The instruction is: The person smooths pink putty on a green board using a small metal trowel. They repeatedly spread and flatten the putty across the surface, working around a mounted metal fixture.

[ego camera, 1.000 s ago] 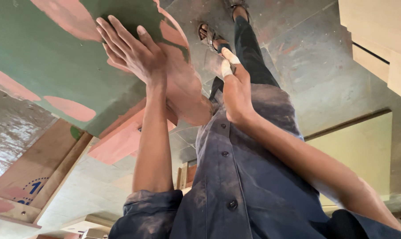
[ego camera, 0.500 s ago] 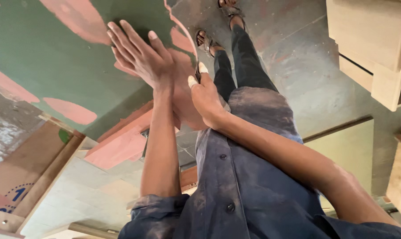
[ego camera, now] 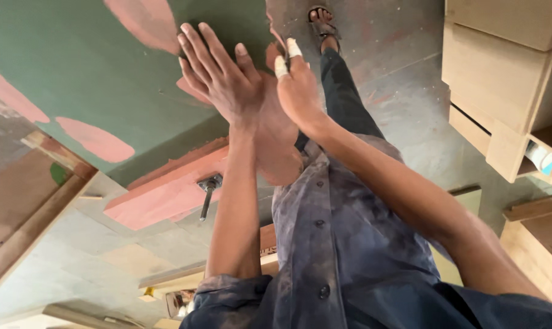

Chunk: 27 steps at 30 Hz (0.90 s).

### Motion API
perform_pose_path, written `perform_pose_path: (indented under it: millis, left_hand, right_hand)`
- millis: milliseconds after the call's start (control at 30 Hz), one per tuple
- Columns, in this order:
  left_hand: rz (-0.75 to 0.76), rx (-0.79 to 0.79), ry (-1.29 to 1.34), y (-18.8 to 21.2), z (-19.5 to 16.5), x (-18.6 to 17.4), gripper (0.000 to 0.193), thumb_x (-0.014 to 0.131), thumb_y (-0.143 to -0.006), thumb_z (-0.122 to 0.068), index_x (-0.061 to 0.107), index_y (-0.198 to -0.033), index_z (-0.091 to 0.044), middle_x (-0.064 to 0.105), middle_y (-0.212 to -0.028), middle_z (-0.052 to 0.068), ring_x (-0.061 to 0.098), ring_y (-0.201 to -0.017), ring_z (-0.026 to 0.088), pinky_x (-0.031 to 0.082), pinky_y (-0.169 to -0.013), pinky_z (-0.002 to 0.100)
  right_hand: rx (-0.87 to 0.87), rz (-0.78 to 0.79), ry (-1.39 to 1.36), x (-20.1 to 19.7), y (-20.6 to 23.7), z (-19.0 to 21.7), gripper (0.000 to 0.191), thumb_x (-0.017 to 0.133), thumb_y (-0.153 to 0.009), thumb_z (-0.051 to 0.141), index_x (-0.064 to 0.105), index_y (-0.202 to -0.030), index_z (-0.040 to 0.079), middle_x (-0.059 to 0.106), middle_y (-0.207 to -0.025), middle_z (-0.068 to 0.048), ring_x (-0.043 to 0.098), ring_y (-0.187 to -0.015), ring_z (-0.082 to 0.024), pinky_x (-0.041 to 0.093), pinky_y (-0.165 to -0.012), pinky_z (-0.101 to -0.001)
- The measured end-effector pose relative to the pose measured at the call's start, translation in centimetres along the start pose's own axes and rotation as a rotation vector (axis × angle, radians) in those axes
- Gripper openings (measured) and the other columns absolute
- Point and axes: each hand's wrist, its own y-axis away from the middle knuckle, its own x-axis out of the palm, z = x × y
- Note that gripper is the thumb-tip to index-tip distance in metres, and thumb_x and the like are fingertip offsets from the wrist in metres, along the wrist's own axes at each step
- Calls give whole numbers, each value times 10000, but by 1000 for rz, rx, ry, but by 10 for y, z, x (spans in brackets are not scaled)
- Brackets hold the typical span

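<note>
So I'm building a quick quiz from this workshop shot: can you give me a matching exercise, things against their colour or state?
Things:
1. panel
2. left hand
3. right hand
4. shirt

States:
a. two fingertips wrapped in white
b. dark blue, buttoned, stained
c. green with pink patches
d. flat on the panel, fingers spread

Pairs: 1-c, 2-d, 3-a, 4-b

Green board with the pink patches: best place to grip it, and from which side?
Judging by its pose, grip the green board at its near edge, by the left hand, coming from below. It's a broad flat panel, so only the edges give purchase. The right hand could steady it.
</note>
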Motion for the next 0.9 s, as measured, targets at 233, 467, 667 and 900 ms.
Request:
perform_pose_path:
  millis: [233, 467, 667, 900]
  left_hand:
    - [65, -7, -8, 3, 3, -1, 578, 415, -1141, -378, 368, -1581, -5, 308, -1672, 181, 302, -1592, 325, 222, -1341, 499]
    - [24, 15, 7, -2, 1, -2, 573, 431, -1153, -375, 354, -1587, -10, 302, -1673, 184, 295, -1593, 335, 221, -1314, 481]
    - [90, 0, 6, -3, -1, -6, 578, 457, -1143, -342, 345, -1592, 4, 296, -1675, 200, 280, -1589, 344, 216, -1326, 516]
    - [104, 0, 26, -5, 1, -9, 575, 454, -1132, -329, 361, -1576, 25, 300, -1661, 220, 282, -1573, 370, 213, -1312, 541]
  right_hand:
    - [-142, -132, -22, 13, -5, -19, 547, 485, -1114, 281, 349, -1548, -22, 581, -1304, -352, 543, -1195, -522, 451, -979, -494]
    - [-580, -186, 86, 14, -20, -54, 494, 452, -1084, 257, 468, -1462, -60, 637, -1104, -341, 604, -1014, -507, 482, -861, -530]
    - [-229, 39, 116, -11, -27, -18, 359, 493, -1066, 249, 615, -1230, -45, 689, -1001, -320, 654, -1001, -494, 502, -822, -514]
    - [-334, 118, 357, -30, -62, 18, 326, 594, -940, 162, 645, -1197, -32, 702, -1059, -288, 659, -1037, -465, 516, -832, -485]
